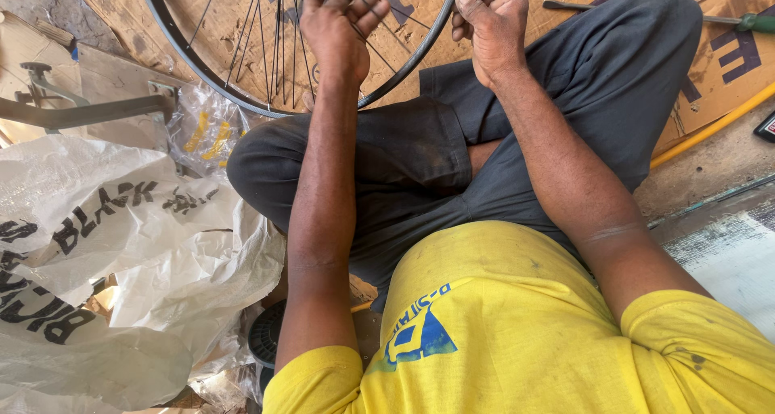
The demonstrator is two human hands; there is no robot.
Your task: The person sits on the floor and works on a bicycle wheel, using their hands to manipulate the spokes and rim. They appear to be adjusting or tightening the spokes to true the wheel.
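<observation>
So the wheel (242, 67) stands on edge across the knees, rim (420, 46) curving between both hands. The left hand (343, 26) sits among the spokes (274, 34) with fingers loosely spread, and the right hand (488, 22) is closed on the rim, nearer to it.

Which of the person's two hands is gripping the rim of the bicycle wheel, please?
The right hand is closed on the wheel's rim; the left hand instead has its fingers spread among the spokes.
</observation>
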